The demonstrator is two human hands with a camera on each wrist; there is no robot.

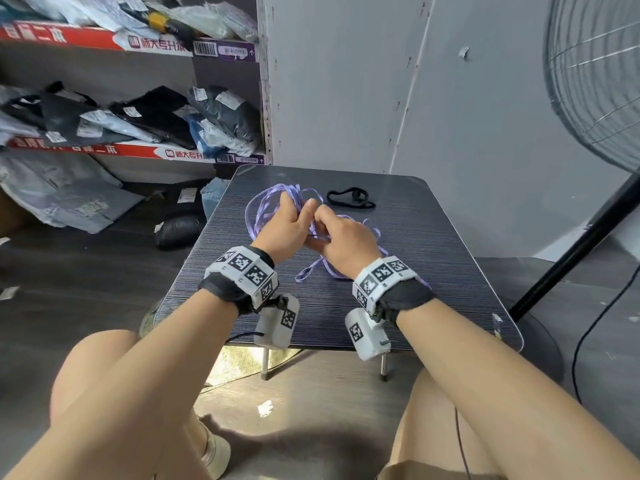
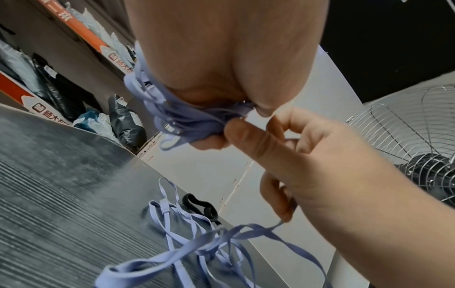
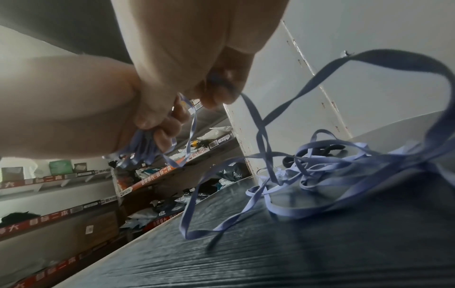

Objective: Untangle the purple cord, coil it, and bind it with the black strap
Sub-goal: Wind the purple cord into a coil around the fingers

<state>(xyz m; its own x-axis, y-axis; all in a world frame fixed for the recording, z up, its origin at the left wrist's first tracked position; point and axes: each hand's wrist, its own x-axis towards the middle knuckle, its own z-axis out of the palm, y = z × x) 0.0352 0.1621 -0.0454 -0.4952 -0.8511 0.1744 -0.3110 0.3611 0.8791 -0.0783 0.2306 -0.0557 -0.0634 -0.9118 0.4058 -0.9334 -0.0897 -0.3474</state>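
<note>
The purple cord [image 1: 258, 211] is a flat ribbon lying in loose tangled loops on the dark table [image 1: 433, 271]. My left hand [image 1: 287, 223] grips a bundle of gathered loops [image 2: 172, 115] above the table, fingers curled round them. Close beside it, my right hand [image 1: 341, 237] pinches a strand [image 3: 248, 103] that trails down to the loose pile [image 3: 320, 175]. The black strap [image 1: 351, 199] lies curled on the table just beyond the hands, untouched; it also shows as the black strap [image 2: 202, 207] behind the cord in the left wrist view.
Shelves with parcels [image 1: 138, 116] stand to the left of the table. A standing fan [image 1: 599, 98] with its pole is at the right, and a grey wall [image 1: 346, 81] lies behind. The table's near edge [image 1: 329, 346] is by my knees.
</note>
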